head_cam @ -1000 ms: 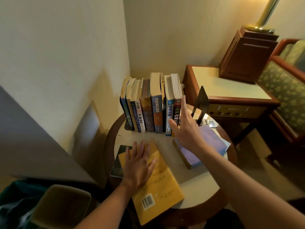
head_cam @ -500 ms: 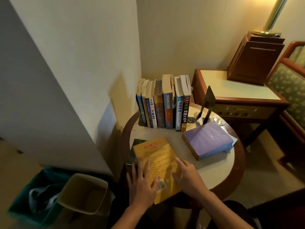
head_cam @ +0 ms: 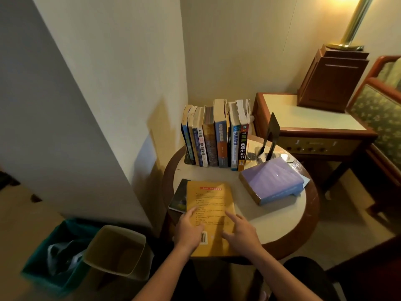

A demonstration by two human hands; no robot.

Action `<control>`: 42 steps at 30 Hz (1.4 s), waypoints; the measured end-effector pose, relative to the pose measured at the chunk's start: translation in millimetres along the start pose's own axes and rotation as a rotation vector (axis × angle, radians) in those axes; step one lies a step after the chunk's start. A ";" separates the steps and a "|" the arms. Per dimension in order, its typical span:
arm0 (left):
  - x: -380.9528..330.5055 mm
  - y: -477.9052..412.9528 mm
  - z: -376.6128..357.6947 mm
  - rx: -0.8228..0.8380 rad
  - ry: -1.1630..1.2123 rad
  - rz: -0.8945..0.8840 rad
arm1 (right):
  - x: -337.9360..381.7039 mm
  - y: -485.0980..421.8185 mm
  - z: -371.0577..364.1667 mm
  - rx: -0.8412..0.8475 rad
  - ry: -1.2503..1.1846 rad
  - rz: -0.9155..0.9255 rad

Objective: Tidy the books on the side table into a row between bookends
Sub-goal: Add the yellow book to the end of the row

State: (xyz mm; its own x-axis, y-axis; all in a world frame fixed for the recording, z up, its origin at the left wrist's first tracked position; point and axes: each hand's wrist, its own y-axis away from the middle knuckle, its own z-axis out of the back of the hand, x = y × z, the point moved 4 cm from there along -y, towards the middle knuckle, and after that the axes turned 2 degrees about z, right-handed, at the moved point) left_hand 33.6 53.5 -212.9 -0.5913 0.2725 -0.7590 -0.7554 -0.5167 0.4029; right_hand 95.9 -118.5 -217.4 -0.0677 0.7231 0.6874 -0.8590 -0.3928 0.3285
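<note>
Several books [head_cam: 217, 135] stand upright in a row at the back of the round side table [head_cam: 312, 205]. A black bookend [head_cam: 272, 135] stands a little apart to the right of the row; the base of another one [head_cam: 187, 160] shows at the row's left end. A thick purple book [head_cam: 271, 181] lies flat at the right. A yellow book [head_cam: 210, 200] lies flat at the front, overhanging the table's near edge, on top of a dark book [head_cam: 178, 195]. My left hand [head_cam: 188, 232] grips the yellow book's left side. My right hand [head_cam: 242, 234] rests on its right side, fingers spread.
A wall corner juts out close on the left. Below it on the floor stand a beige bin [head_cam: 117, 250] and a teal bin [head_cam: 54, 255]. A wooden console [head_cam: 314, 127] with a brown box and lamp pole sits behind right, next to a green armchair [head_cam: 382, 114].
My right hand has left the upright row and come down onto the yellow book. Both hands have slid that book toward me, past the table's front edge.
</note>
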 end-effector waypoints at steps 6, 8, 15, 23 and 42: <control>-28.2 5.7 5.2 0.158 0.231 -0.085 | 0.2 3.6 7.9 0.055 -0.160 -0.040; -40.1 9.5 5.7 0.233 0.265 -0.110 | 2.5 6.1 9.0 0.073 -0.196 -0.036; -59.9 15.8 20.2 0.386 0.218 -0.150 | 1.3 9.4 17.0 0.074 -0.283 -0.014; -77.6 16.7 41.5 0.584 0.298 -0.159 | 7.4 5.9 92.0 -0.179 -0.929 0.010; -170.5 -1.8 -2.9 0.376 -0.329 -0.673 | 33.4 46.6 209.3 0.043 -0.444 0.160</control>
State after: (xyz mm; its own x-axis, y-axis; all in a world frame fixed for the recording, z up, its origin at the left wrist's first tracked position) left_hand 136.5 5.6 -85.7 0.0115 0.6791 -0.7339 -0.9858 0.1305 0.1053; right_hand 159.9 -231.6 -43.6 0.0339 0.3420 0.9391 -0.8328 -0.5098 0.2158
